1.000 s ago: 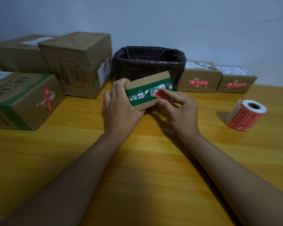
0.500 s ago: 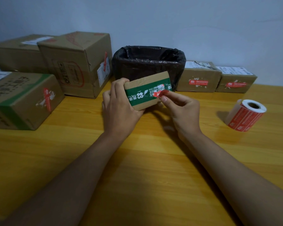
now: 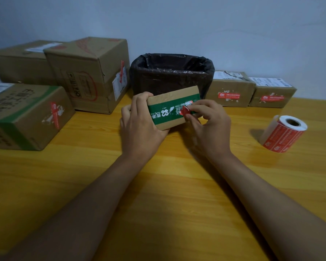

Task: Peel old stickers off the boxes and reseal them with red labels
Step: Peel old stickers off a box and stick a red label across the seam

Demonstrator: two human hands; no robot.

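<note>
Moved: since the earlier frame the right hand (image 3: 208,125) has rolled its fingers down, and more of the old red sticker (image 3: 186,111) has come up off the box.
Right hand: its fingertips pinch the loose, curled end of the red sticker.
Left hand (image 3: 139,119): it grips the left end of the small box (image 3: 172,108), thumb side on top, fingers wrapped round it.
Small box: it is brown with a green band, held up tilted over the table (image 3: 158,185), right between the two hands.
Old sticker: part is lifted and part looks stuck to the green band; white torn bits show beside it.
Step now: I think this is the peeling step, about half done on this box.
Next move: it likely needs a slow, steady pull so the sticker does not rip, while the left hand keeps the box from moving.
Bin (image 3: 172,76): the black-lined bin sits at 12 o'clock, just behind the small box, a good place for the scrap.
Label roll (image 3: 283,133): the roll of red labels lies at 3 o'clock, well apart from the hands, ready for sealing.
Other boxes: big boxes (image 3: 26,115) stand at 9 to 11 o'clock; two little boxes (image 3: 230,89) sit at 1 o'clock with red labels on them.
</note>
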